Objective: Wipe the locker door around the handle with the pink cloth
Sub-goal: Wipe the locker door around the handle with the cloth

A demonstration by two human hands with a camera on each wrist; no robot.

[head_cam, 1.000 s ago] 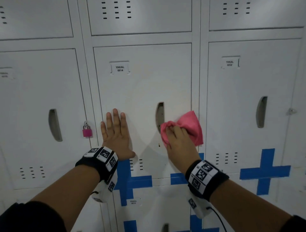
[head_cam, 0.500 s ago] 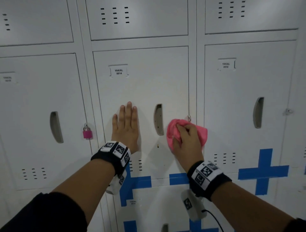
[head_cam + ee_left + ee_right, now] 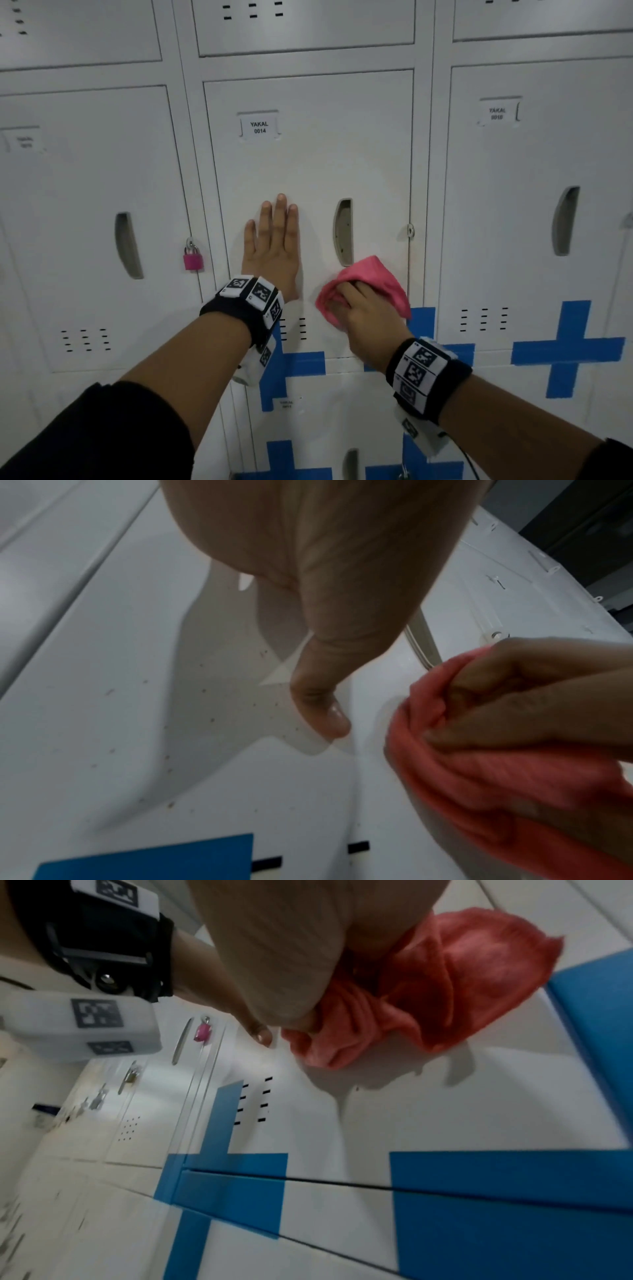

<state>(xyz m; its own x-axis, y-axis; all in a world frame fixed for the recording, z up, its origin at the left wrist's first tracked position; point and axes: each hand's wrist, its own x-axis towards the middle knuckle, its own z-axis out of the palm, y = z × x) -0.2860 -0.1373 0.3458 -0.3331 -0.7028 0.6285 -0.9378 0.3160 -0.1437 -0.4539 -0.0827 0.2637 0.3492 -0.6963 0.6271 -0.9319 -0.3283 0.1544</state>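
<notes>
Right now, hands: both of yours are on the locker door.
Left hand: flat against the door, fingers straight and pointing up, just left of the handle.
Right hand: fingers curled into the bunched pink cloth, pressing it to the door.
Cloth: directly under your right hand, touching the handle's lower end.
Padlock: pink, hanging beyond your left hand on the neighbouring door.

Left hand flat on locker door — pink cloth bunched beside thumb.
</notes>
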